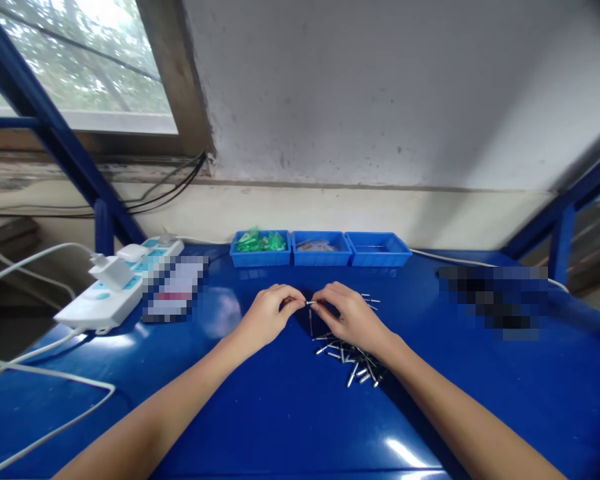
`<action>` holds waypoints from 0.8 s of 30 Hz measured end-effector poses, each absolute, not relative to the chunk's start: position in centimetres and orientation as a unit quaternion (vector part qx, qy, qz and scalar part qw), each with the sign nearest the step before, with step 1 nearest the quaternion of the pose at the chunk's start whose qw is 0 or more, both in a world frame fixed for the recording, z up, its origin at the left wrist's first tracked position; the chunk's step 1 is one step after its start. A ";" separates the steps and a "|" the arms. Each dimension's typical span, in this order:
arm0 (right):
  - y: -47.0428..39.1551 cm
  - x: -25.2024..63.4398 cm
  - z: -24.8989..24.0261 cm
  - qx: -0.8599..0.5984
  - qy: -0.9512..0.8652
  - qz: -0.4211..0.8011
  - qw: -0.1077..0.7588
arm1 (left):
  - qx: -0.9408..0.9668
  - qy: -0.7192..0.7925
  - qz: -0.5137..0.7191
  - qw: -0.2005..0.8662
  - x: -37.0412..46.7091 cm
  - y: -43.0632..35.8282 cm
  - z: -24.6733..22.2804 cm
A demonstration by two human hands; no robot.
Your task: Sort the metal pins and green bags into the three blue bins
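Both hands meet above the middle of the blue table [280, 413]. Between them is a small silver blind rivet [309, 303], held roughly level. My left hand [270, 312] pinches its left end between thumb and fingers. On the other end, my right hand [353, 317] is closed with thumb and fingertips. Beneath and in front of the right hand lies a loose pile of similar blind rivets [351, 375], partly hidden by that hand and forearm. A few more rivets [373, 301] show just beyond the right hand.
Three blue bins stand at the back: one with green plastic packets [260, 241], one with clear bags [316, 246], one with a few thin pieces [379, 247]. A white power strip [100, 303] with cables lies left, beside a blurred object [177, 287]. Another blurred dark object [495, 300] lies right.
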State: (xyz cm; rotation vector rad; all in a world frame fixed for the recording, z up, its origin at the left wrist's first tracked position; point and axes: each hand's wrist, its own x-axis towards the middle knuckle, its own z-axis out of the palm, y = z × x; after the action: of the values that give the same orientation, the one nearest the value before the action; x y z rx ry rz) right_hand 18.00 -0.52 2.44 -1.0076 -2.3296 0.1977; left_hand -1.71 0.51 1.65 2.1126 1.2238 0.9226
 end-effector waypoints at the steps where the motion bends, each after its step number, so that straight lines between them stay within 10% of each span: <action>1: -0.6 18.0 2.5 -0.378 -0.874 0.068 0.298 | 0.770 0.444 0.356 0.287 -1.6 0.5 1.5; 24: -0.8 16.7 1.7 -0.400 -0.838 0.070 0.363 | 0.610 0.410 0.487 0.471 -0.1 -0.3 1.2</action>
State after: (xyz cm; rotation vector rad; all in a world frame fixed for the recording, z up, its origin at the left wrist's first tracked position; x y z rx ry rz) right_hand 16.72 -0.83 1.74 -1.0308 -2.1577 0.1810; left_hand -0.06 -0.30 1.22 1.4936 1.0052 1.1929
